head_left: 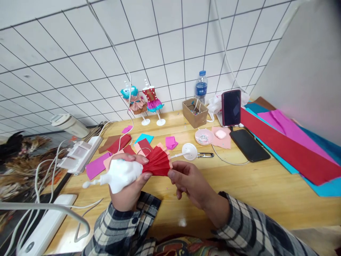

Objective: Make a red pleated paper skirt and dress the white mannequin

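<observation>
Held sideways above table (250,185): white form (124,174), gripped by torso in left hand (129,195). At its waist: pleated red skirt (158,163), apparently pinched at hem by right hand (192,181). Past hem: round base (189,152).

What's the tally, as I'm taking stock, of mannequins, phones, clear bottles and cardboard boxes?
Mannequins: 3
Phones: 2
Clear bottle: 1
Cardboard box: 1
Total: 7
</observation>
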A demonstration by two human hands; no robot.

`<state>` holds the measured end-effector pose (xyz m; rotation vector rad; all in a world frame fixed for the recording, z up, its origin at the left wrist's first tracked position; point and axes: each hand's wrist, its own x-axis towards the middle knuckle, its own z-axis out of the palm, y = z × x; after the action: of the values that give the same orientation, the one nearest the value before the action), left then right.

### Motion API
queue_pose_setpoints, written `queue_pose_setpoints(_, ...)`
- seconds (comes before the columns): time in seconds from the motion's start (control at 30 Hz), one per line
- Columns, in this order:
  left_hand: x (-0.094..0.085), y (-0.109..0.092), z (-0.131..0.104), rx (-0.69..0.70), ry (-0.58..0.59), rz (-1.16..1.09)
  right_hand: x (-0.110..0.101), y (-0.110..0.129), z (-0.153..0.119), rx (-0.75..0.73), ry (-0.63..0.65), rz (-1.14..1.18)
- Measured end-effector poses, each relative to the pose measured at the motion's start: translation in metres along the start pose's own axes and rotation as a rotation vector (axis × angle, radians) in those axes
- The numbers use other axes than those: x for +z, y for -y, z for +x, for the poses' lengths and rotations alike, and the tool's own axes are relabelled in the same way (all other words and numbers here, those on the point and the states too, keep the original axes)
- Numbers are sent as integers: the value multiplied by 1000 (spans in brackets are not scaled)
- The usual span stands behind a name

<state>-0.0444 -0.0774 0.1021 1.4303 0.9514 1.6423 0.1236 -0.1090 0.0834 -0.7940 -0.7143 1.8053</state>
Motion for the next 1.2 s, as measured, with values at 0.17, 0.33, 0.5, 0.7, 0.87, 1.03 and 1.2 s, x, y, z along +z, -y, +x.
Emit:
queue_pose_setpoints(0.17, -2, -7, 0, 112, 98, 18, -5, -3, 0, 6, 0, 59)
queue_pose_setpoints(0.33, -12, -24, 6, 336, 504, 175, -24, 9, -6, -246, -107, -144)
queue_pose_setpoints(0.5, -13, -44, 11, 468, 829, 235, -29, 33, -17, -572, 51, -644)
queue_pose_setpoints(0.7, -7, -51, 8, 486, 920, 240, -24, 48, -22, -654, 188, -859)
queue_pose_setpoints(0.87, -10, -48, 6, 490, 943, 264, -17, 56, -29, -714, 168, -1049)
queue_pose_setpoints(1.03, -12, -47, 6, 473, 981, 284, -14, 57, -28, -819, 122, -1220)
queue_pose_setpoints(1.2, -11, -47, 6, 458, 980, 278, -13, 59, -29, -817, 121, -1270)
